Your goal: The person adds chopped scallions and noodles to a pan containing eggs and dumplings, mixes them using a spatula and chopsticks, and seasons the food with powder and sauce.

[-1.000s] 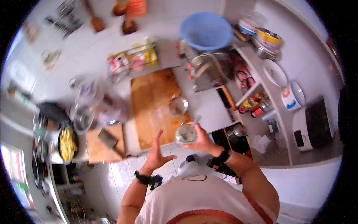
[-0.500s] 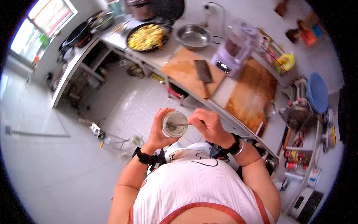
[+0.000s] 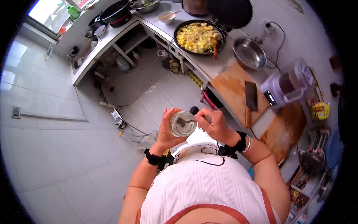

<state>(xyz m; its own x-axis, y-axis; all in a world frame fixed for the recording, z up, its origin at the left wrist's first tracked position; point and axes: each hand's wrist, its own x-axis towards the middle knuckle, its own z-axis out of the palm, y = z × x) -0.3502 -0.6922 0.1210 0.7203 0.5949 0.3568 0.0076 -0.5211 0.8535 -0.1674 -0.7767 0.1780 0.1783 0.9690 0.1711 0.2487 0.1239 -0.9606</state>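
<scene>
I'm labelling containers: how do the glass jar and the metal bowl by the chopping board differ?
The glass jar is see-through; the metal bowl is shiny and opaque. The jar is in the left hand; the bowl stands on the counter. The jar has a spoon in it; the bowl has none. Both are round and open-topped.

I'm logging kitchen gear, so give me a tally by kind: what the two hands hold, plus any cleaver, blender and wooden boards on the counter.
Glass jar, in the left hand: 1
Spoon, in the right hand: 1
Cleaver: 1
Blender: 1
Wooden boards: 2
Total: 6
</scene>
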